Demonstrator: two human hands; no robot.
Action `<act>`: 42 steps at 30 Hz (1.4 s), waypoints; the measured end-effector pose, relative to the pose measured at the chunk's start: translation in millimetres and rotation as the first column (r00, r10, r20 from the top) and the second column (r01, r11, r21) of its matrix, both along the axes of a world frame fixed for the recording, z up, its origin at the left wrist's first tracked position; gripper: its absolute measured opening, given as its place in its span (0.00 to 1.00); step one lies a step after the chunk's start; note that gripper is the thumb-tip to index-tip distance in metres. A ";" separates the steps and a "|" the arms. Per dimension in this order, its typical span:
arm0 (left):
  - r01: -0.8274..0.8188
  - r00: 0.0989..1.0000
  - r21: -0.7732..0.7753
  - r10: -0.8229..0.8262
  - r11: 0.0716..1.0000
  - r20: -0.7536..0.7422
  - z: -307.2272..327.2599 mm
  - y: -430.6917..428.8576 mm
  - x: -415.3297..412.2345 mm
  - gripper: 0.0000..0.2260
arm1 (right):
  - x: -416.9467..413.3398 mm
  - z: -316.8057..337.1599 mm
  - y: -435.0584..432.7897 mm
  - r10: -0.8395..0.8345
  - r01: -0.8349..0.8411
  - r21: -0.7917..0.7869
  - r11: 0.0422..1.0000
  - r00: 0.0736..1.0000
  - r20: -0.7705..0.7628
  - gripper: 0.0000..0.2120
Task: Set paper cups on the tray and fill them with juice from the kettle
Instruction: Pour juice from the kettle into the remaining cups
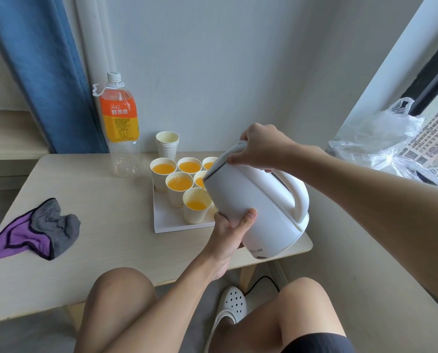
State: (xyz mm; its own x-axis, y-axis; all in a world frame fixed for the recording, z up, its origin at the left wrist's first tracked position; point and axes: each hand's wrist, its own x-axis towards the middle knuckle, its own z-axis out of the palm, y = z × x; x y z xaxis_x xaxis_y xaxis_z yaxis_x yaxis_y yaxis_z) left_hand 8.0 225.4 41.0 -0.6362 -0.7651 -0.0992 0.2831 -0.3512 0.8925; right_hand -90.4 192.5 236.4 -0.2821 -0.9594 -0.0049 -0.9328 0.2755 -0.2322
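**Kettle tipped over the nearest cup**

On the pale worktop (105, 238) around us, a tall bottle (121, 128) with an orange label stands at the back left. It is capped, and its lower part looks clear. Just beside it, behind the tray (167, 220), stands a stack of empty cups (167, 145). A grey and purple cloth (34, 230) lies crumpled at the left edge, well apart from the tray. A blue curtain (42, 72) hangs behind the bottle, and a plastic bag (380, 138) lies off the worktop at the right. A white shoe (231, 305) shows on the floor between our knees.

The kettle (253, 200) hides the right side of the tray and parts of two cups there.

We count six paper cups (163, 174) on the white tray, close together, and each one we can see into holds orange juice (179, 184). The nearest cup (196, 207) is partly filled, and a thin stream runs into it from the kettle's spout.

The white kettle is held in the air above the tray's near right part. It is tilted steeply, its long axis running from the base at the lower right, toward us, up to the lid at the upper left. The spout points left and down at the nearest cup, and the handle faces up and right.

Our left hand (231, 230) grips the kettle's body from below, thumb pressed on its side. Our right hand (261, 149) curls over the lid's edge, fingers and thumb holding it.
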 end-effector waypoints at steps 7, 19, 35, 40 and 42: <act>-0.001 1.000 -0.001 0.001 1.000 0.001 -0.6 -0.2 -1.0 0.48 | -0.8 0.2 -0.4 -0.006 0.006 0.001 1.000 1.000 0.000 0.17; -0.014 1.000 0.009 0.014 1.000 -0.007 -1.5 0.2 -2.5 0.41 | 1.6 1.0 -2.8 -0.004 0.005 0.014 1.000 1.000 -0.019 0.17; -0.019 1.000 0.014 0.019 1.000 -0.002 -3.2 -2.7 -4.2 0.42 | 3.9 1.3 -4.6 -0.014 0.014 0.012 1.000 0.999 -0.036 0.16; -0.019 1.000 0.020 0.019 1.000 -0.007 -3.0 -2.7 -4.8 0.42 | 3.8 0.4 -5.8 -0.012 0.013 0.020 1.000 0.999 -0.047 0.17; -0.016 1.000 0.020 0.016 1.000 -0.003 -3.9 -2.7 -5.7 0.42 | 3.0 0.3 -5.6 -0.013 0.014 0.020 1.000 0.999 -0.050 0.17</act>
